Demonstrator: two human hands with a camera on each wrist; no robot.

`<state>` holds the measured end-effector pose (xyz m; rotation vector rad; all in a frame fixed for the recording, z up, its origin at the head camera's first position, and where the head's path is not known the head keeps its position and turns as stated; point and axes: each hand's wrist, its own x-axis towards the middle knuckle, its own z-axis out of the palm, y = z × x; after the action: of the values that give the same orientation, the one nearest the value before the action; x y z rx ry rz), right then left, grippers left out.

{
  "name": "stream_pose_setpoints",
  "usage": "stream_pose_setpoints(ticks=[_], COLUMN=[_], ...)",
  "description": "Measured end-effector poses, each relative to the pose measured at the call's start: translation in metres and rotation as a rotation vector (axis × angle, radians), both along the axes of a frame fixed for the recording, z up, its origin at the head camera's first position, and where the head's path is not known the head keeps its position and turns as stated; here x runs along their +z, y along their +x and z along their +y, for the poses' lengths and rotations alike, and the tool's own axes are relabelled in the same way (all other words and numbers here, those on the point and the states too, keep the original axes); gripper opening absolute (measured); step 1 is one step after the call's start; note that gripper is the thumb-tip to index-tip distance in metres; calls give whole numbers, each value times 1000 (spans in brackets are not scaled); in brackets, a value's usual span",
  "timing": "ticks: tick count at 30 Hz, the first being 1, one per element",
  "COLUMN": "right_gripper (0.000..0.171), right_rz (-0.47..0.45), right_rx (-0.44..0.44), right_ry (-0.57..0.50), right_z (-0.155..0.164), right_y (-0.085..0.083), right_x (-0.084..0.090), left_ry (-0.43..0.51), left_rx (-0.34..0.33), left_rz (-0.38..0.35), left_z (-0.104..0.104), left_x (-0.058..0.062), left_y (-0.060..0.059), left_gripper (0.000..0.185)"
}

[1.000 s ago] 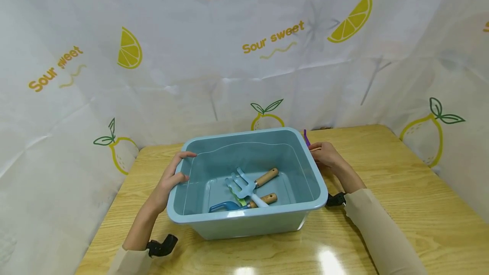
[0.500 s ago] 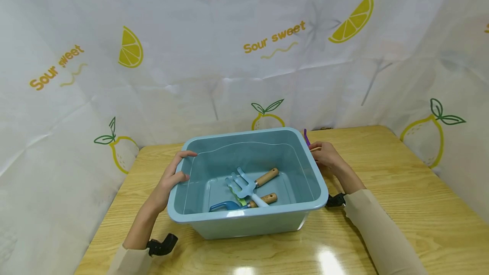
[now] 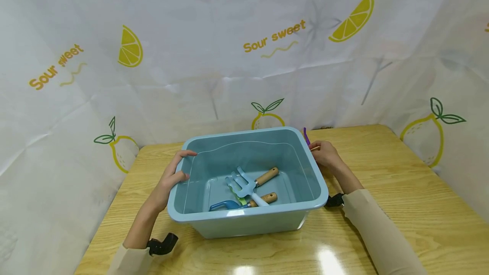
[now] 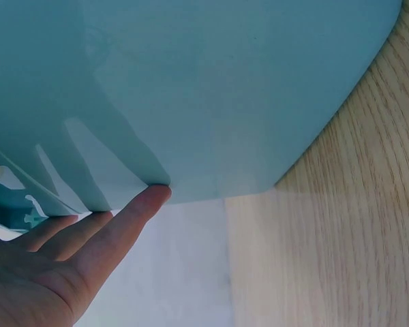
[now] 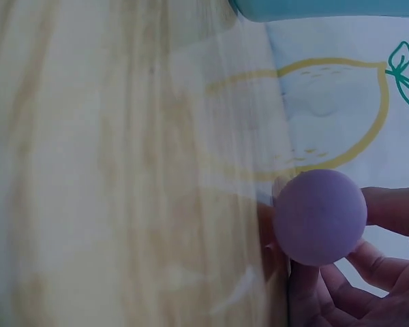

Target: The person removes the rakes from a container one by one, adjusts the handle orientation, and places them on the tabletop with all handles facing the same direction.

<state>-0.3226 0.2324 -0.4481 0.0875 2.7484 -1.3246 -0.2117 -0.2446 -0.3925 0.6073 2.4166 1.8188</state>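
Resting against the blue bin (image 3: 244,220), the left hand (image 3: 170,179) keeps its fingers straight. The right hand (image 3: 324,155) pinches a purple tool (image 5: 319,216)

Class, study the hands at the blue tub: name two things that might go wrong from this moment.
The right hand pinches a purple tool beside the blue tub; lowered without care, it might catch the rim rather than go in.

The left hand only rests its fingers on the rim, so the tub might slide on the glossy table if bumped.
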Motion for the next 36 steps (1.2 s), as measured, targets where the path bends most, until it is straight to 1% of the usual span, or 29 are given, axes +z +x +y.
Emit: stream_pose_setpoints(ticks=[7, 13, 16, 21, 24, 27, 31, 36], right_gripper=[39, 38, 38, 41, 44, 47, 50, 51], right_rz=[25, 25, 10, -45, -81, -94, -75, -44], right_rx=[16, 14, 27, 46, 57, 66, 71, 97], right_ry=[10, 14, -4, -41, -52, -50, -47, -74], right_z=[1, 1, 3, 6, 8, 9, 10, 12], right_y=[-1, -1, -1, 1, 3, 5, 8, 13], right_x=[-4, -2, 0, 4, 7, 12, 22, 35], left_ry=[1, 1, -3, -5, -2, 1, 4, 7], left_rx=[0, 9, 16, 19, 19, 21, 27, 30], left_rz=[-3, 2, -2, -7, -18, -30, -35, -33], left_z=[0, 0, 0, 0, 0, 1, 1, 1], left_x=[1, 1, 0, -1, 0, 0, 1, 1], left_y=[1, 1, 0, 0, 0, 0, 1, 1], left_gripper=[58, 59, 59, 59, 59, 60, 62, 63])
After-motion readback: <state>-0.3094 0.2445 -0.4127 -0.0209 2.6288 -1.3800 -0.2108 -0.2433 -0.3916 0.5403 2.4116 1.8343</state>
